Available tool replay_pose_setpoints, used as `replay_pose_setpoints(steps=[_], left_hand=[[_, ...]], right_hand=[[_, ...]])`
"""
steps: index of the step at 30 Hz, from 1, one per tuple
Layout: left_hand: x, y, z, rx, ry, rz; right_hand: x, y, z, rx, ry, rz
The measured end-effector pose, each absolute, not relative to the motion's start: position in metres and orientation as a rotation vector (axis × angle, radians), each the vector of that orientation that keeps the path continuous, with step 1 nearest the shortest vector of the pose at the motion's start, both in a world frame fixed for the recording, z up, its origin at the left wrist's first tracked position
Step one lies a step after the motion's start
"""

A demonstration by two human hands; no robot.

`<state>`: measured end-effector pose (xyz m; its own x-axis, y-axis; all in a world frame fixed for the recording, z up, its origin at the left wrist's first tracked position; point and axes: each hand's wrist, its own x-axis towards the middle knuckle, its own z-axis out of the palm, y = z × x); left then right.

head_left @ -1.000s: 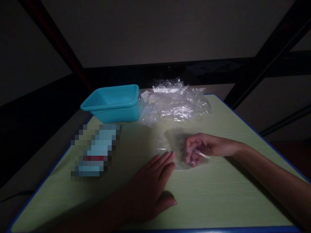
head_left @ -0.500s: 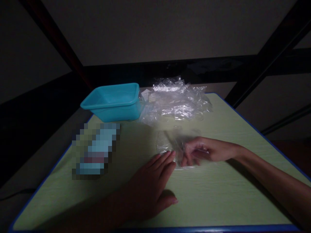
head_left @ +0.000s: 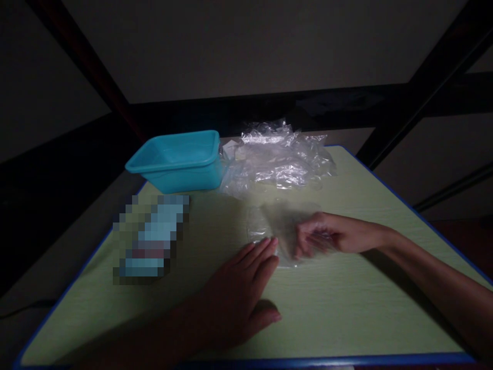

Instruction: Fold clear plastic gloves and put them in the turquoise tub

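Observation:
A clear plastic bag (head_left: pixel 260 223) lies flat on the pale green table, in front of a pile of crumpled clear bags (head_left: pixel 285 159). My left hand (head_left: pixel 246 282) rests palm down, fingers stretched out and thumb apart, its fingertips on the near left edge of the flat bag. Over the right part of that bag is my right hand (head_left: pixel 318 236), its fingers curled and slightly blurred. Film shows around those fingers, but whether they grip it or lie inside it is too unclear to tell.
A turquoise plastic basket (head_left: pixel 183 177) stands at the back left of the table (head_left: pixel 346 318), beside the pile. Nearer, on the left, lies a pixelated flat object (head_left: pixel 157 231). The table has a blue edge, and dark metal bars rise behind it.
My right hand has shifted slightly right and away from me, its fingers more drawn together. My left hand has stayed in place on the bag.

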<state>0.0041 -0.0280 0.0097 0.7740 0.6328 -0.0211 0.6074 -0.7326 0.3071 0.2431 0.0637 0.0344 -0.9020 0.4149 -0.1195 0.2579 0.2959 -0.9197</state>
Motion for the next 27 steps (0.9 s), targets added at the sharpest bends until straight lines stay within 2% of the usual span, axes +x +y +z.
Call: replay_pose_setpoints(steps=[27], left_hand=[[0.004,-0.028,0.007,2.678,0.942,0.149]], right_hand=[[0.237,0.059,0.038,-0.598,-2.496,1.574]])
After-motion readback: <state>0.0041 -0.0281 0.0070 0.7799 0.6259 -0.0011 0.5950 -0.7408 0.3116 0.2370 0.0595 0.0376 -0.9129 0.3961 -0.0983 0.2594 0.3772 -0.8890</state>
